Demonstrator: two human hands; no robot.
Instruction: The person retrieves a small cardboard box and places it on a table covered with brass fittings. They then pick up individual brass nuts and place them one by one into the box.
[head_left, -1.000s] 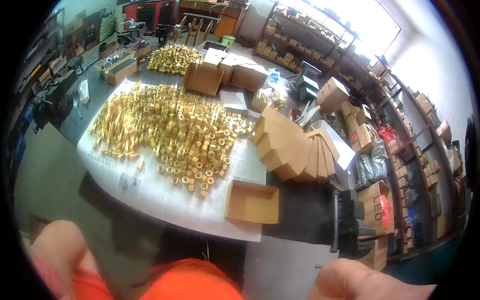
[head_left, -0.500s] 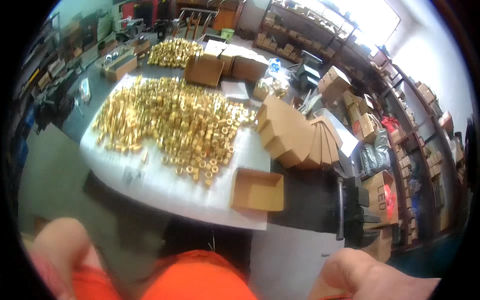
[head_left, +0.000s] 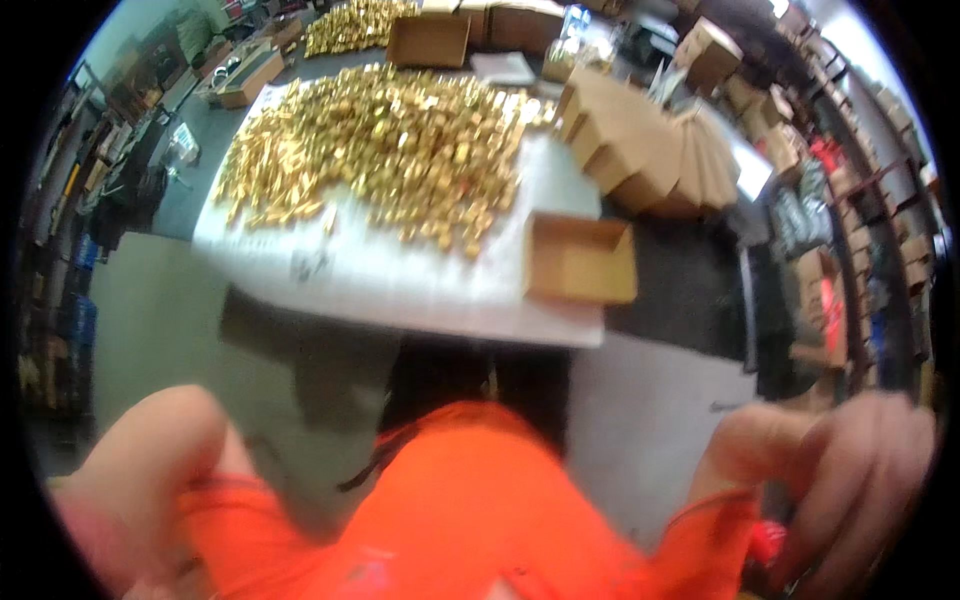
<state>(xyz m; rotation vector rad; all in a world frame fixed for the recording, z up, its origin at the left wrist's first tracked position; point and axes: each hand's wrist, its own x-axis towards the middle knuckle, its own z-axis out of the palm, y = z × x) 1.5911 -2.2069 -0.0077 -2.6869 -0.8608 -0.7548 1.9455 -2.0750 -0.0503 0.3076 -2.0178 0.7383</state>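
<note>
Right hand [head_left: 860,480] is hanging low by the person's side, well short of the tabletop [head_left: 400,285], fingers loosely curled. It's blurry, so I can't tell if the grip is closing on anything. Left hand isn't showing at all, just the bare left arm [head_left: 150,470] coming in at the bottom, with an orange shirt [head_left: 470,510] filling the middle.

Nearest thing to the right hand is the open cardboard box [head_left: 580,260], sitting at the tabletop's near right corner, looking empty. Behind it a big heap of small brass fittings [head_left: 380,150] is spreading across most of the white tabletop, thinning out toward the near edge. A fanned row of flat folded cartons [head_left: 650,150] is leaning along the right edge. Another open brown box [head_left: 430,40] is sitting at the far edge, with a second brass pile [head_left: 350,22] beyond it. Shelves of boxes [head_left: 850,200] are running down the right side of the room.
</note>
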